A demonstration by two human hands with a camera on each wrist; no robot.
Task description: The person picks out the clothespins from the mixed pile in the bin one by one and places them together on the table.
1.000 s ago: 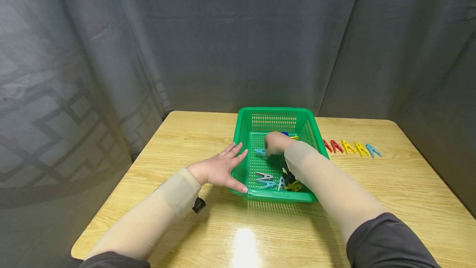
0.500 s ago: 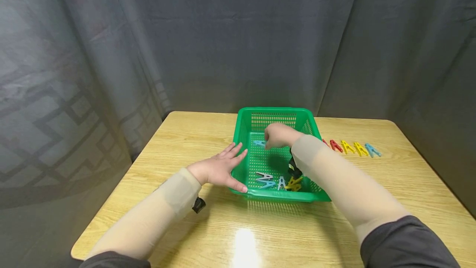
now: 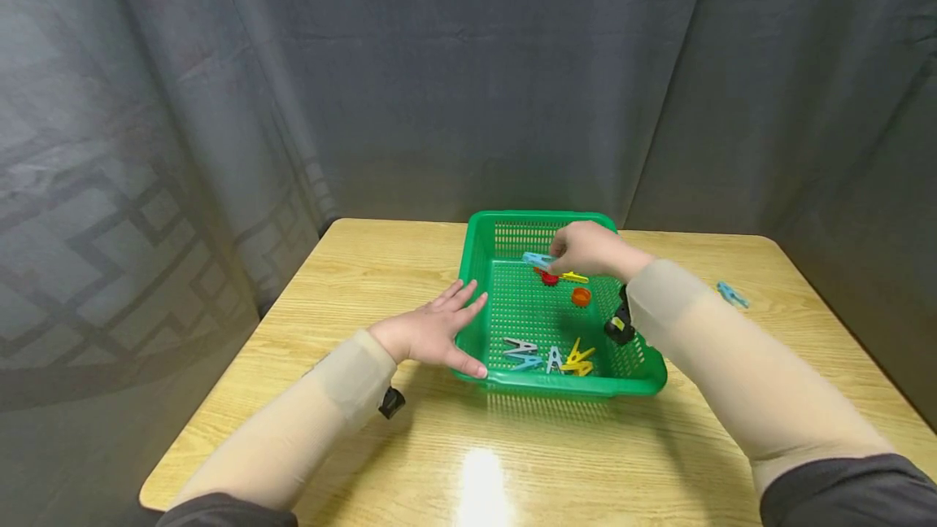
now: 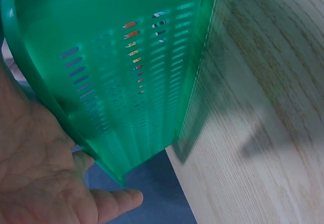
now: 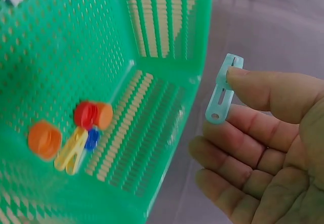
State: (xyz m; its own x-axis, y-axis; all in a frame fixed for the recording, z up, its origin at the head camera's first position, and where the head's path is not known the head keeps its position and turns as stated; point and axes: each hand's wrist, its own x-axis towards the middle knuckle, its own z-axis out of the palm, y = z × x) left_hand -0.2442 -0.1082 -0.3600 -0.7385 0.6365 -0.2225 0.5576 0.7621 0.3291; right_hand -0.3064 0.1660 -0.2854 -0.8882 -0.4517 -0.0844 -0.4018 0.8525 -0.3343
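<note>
My right hand [image 3: 596, 250] pinches a light blue clothespin [image 3: 538, 260] between thumb and fingers, over the back of the green basket [image 3: 556, 384]. Seen from the right wrist, the clothespin [image 5: 218, 102] stands outside the basket's outline. My left hand [image 3: 432, 334] lies at the basket's left rim with its fingers spread and straight. Inside, near the front, are a grey clothespin [image 3: 521, 346], a blue one [image 3: 527, 363], a pale one [image 3: 554, 359] and yellow ones [image 3: 578, 354]. Farther back lie a red cap-like piece [image 3: 549, 278], an orange one [image 3: 581, 297] and a yellow clothespin [image 3: 574, 276].
On the wooden table [image 3: 366, 267], a blue clothespin [image 3: 732, 294] lies right of the basket. My right forearm hides the part of the table between them. A small blue piece [image 5: 92, 139] sits in the basket's corner. A dark grey curtain [image 3: 468, 104] hangs behind the table.
My right hand has lifted the light blue clothespin from the basket floor and moved up and right. Its forearm now covers the red and yellow clothespins on the table. The left hand stays put.
</note>
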